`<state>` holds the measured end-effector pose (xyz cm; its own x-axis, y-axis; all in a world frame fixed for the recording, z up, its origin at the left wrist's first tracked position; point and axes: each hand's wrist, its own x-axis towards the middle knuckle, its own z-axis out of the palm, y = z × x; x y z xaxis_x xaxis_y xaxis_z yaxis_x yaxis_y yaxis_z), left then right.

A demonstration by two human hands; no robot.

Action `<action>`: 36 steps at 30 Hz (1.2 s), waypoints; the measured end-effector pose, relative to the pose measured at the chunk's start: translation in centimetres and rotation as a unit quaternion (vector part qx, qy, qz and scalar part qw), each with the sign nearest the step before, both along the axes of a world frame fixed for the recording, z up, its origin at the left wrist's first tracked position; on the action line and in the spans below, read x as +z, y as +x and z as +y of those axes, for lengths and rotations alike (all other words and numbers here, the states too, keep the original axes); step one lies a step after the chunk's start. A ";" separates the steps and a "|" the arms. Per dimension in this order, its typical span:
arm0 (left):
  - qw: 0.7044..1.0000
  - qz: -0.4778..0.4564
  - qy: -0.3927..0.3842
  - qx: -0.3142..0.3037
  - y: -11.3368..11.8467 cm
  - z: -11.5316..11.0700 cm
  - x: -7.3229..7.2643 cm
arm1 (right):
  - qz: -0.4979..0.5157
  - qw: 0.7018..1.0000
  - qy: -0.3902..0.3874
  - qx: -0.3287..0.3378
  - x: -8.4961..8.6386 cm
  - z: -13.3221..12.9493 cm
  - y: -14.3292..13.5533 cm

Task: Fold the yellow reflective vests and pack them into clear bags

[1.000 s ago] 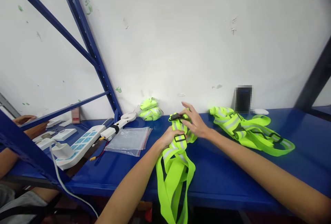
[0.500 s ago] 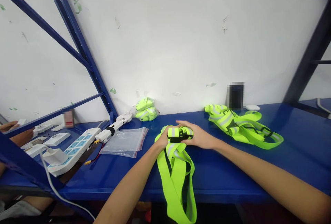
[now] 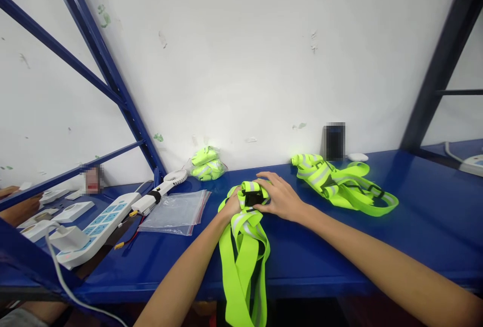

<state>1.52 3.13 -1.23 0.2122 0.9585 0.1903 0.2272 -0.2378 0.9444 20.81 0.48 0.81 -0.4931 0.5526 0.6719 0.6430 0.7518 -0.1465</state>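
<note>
A fluorescent yellow-green reflective strap vest (image 3: 247,261), with silver stripes and a black buckle, is partly bundled at its top. Its long loops hang down over the front edge of the table. My left hand (image 3: 231,210) is closed around the left side of the bundle, its fingers mostly hidden by the straps. On the other side, my right hand (image 3: 283,197) curves over the bundle near the buckle, thumb below and fingers above. A second reflective strap vest (image 3: 339,181) lies loosely spread on the blue table (image 3: 309,251) to the right.
Clear plastic bags (image 3: 175,211) lie left of my hands. Behind them are a white handheld fan (image 3: 175,177) and bagged yellow-green straps (image 3: 207,163). A power strip (image 3: 100,229) sits beside the blue rack post (image 3: 124,100). Another person's hand (image 3: 24,209) is at far left.
The view has shifted slightly, moving the scene left. The bundle has turned a little between my hands, and my right hand's fingers now arch higher over it.
</note>
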 end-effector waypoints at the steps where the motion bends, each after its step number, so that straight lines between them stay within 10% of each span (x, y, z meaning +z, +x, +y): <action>1: 1.000 0.000 -0.003 0.012 0.1 -0.1 0.1 | -0.006 1.000 0.021 -0.008 0.1 0.0 -0.1; 18: 0.969 0.069 -0.049 -0.230 0.7 -2.6 4.3 | 0.108 0.993 0.017 -0.035 2.1 1.2 2.5; 32: 0.976 0.188 0.028 -0.109 0.8 -0.9 2.6 | 0.048 0.998 0.013 0.043 0.8 2.3 3.4; 36: 0.933 0.318 0.161 0.040 0.3 -0.3 2.3 | 0.073 0.997 -0.024 0.029 0.7 2.0 2.8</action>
